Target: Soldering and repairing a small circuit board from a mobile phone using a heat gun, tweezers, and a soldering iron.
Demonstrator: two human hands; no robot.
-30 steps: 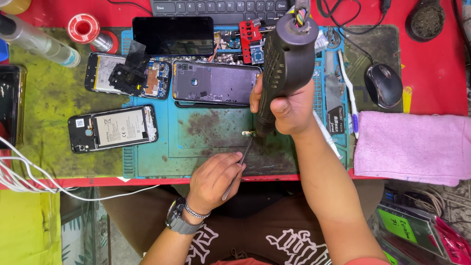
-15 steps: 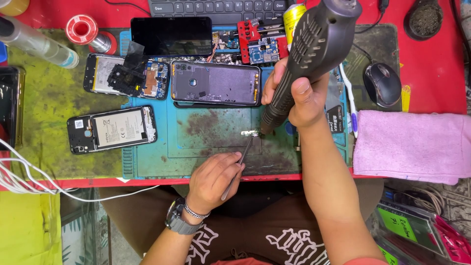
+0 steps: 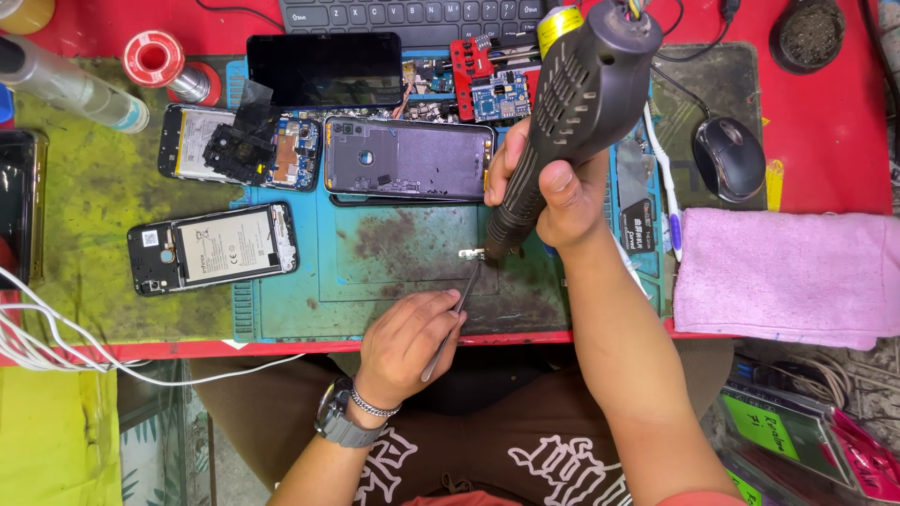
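Your right hand [image 3: 562,192] is wrapped tight around the grey hot-air gun [image 3: 572,103], whose long axis runs from the vented body at upper right down to the nozzle at lower left; that nozzle points straight at the small metal part [image 3: 471,253] on the blue mat [image 3: 281,309] covering the surface; your left hand [image 3: 405,342] is closed in a pinch on the tweezers [image 3: 450,319], which slant up and to the right so their tips meet the part from below; the part sits just ahead of the left hand and directly under the nozzle, nearer your right hand; a purple phone back [image 3: 408,157] lies just beyond it.
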